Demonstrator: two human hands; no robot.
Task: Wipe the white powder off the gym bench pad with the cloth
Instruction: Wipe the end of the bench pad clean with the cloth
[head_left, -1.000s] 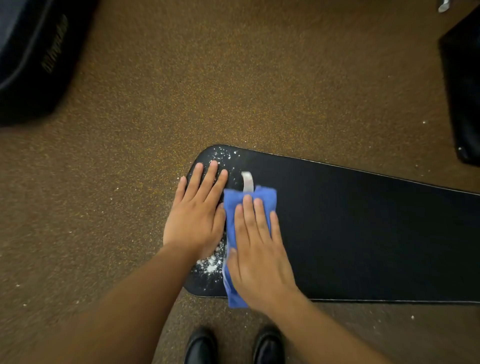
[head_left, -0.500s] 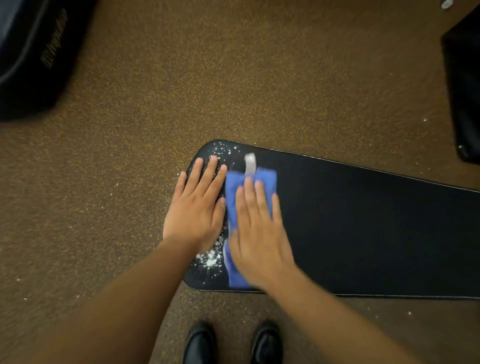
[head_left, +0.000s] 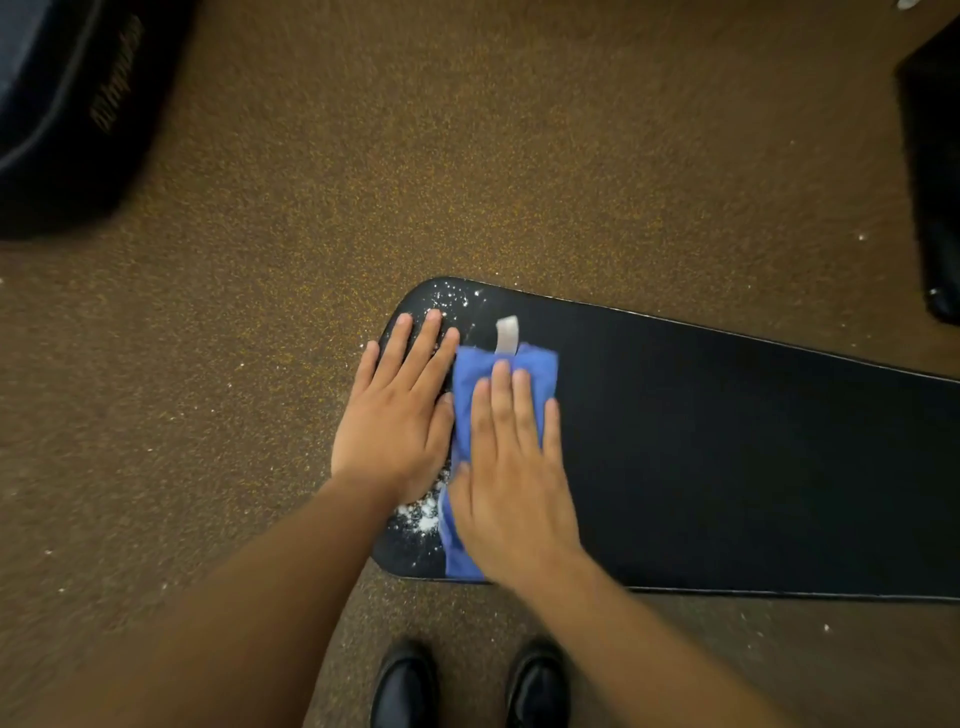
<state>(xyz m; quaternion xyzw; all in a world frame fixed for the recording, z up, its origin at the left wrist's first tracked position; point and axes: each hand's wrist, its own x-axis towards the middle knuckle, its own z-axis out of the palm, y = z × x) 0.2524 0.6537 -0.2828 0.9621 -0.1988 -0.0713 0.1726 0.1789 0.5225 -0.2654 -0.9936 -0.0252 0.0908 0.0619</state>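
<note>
A long black bench pad (head_left: 727, 457) runs from the middle of the view to the right edge. White powder (head_left: 422, 514) lies in a clump near its front left corner, and finer specks dot the far left corner. A folded blue cloth (head_left: 485, 369) with a white tag lies on the pad's left end. My right hand (head_left: 511, 473) presses flat on the cloth, fingers together and pointing away from me. My left hand (head_left: 397, 415) rests flat on the pad's left end beside the cloth, touching its edge, fingers spread and holding nothing.
Brown speckled floor (head_left: 415, 156) surrounds the pad, with scattered white specks. A dark padded piece of equipment (head_left: 67, 114) sits at the far left, another black object (head_left: 935, 171) at the far right. My black shoes (head_left: 467, 686) stand below the pad's near edge.
The right hand and the cloth have slid a little away from me along the pad's left end, then stayed about there. The left hand has stayed flat in place.
</note>
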